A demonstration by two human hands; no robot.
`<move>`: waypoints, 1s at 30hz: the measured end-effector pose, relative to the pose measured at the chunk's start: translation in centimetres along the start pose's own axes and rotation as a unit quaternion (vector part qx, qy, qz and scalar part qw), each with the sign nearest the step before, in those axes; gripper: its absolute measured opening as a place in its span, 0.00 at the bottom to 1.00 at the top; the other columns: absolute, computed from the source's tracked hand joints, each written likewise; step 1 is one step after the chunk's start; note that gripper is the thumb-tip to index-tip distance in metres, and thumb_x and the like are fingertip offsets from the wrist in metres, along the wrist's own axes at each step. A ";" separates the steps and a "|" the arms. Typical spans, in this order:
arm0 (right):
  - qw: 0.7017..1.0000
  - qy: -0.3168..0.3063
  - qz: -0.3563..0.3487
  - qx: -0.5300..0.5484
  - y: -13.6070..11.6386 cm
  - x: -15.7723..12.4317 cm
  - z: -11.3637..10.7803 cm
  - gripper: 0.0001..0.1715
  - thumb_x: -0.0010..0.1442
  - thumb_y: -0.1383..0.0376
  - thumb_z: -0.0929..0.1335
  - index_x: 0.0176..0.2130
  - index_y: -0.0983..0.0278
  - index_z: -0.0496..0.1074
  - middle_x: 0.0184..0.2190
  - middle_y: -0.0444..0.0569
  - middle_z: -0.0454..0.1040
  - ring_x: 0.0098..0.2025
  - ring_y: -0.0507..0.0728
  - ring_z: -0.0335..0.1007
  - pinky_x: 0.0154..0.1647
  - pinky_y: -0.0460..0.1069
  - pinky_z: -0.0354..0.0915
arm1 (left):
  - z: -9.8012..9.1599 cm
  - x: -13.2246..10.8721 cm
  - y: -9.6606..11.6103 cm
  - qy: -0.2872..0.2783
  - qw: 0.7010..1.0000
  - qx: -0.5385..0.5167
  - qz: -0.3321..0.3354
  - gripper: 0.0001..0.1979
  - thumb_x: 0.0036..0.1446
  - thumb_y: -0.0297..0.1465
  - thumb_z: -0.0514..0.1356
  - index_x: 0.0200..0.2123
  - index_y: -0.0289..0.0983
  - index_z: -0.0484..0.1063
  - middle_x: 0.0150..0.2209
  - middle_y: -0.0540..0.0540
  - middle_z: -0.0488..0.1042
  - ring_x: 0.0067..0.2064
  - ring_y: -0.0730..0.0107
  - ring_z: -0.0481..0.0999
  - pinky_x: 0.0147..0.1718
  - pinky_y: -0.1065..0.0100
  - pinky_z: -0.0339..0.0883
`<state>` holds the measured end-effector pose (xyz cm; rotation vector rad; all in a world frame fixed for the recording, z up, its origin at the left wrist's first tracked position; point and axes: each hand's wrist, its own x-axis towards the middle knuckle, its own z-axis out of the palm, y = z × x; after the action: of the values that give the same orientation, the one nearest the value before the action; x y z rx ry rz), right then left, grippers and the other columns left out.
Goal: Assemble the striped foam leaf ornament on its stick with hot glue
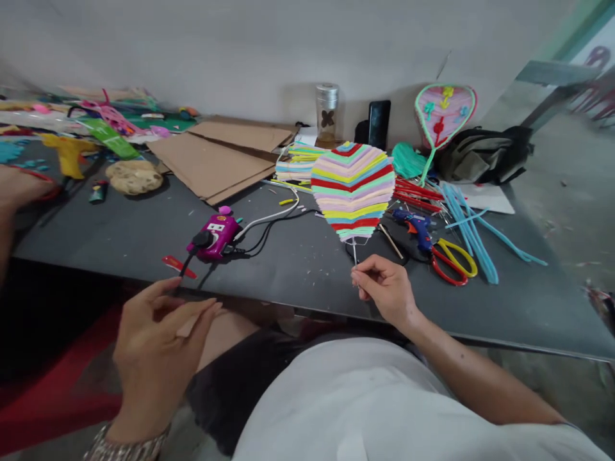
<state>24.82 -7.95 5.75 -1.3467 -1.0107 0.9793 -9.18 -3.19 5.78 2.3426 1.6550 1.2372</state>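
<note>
My right hand [384,289] pinches the thin wire stem of a fan [354,189]. The fan's rounded face is covered in V-shaped stripes of red, yellow, mint, lilac, cream and blue pipe cleaners. It is held upright, stem down, above the table's front half. My left hand [156,349] is in front of the table edge, with its fingers apart and nothing visible between them. Just beyond it are a red craft knife [179,266] and a purple power socket [216,237] with a black plug in it.
Right of the fan lie a blue glue gun [417,224], scissors [454,261] and blue pipe cleaners [468,230]. Behind are cardboard [221,157], a bottle [327,112], a phone [379,123] and a pink fan [444,115]. Another person's arm [22,189] reaches in at left.
</note>
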 end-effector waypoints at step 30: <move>0.836 -0.143 -0.056 -0.526 0.0 0.4 1.5 0.08 0.61 0.71 0.65 0.30 0.61 0.67 0.27 0.46 0.74 0.29 0.54 0.65 0.33 0.48 0.53 | 1.9 -2.3 5.5 -0.203 0.970 -0.126 0.047 0.09 0.66 0.29 0.57 0.35 0.39 0.76 0.34 0.49 0.81 0.37 0.66 0.78 0.41 0.62 0.63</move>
<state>23.48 -7.11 5.69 -2.0059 -2.0029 0.5007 -4.03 -6.65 5.51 2.3333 1.1980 0.8387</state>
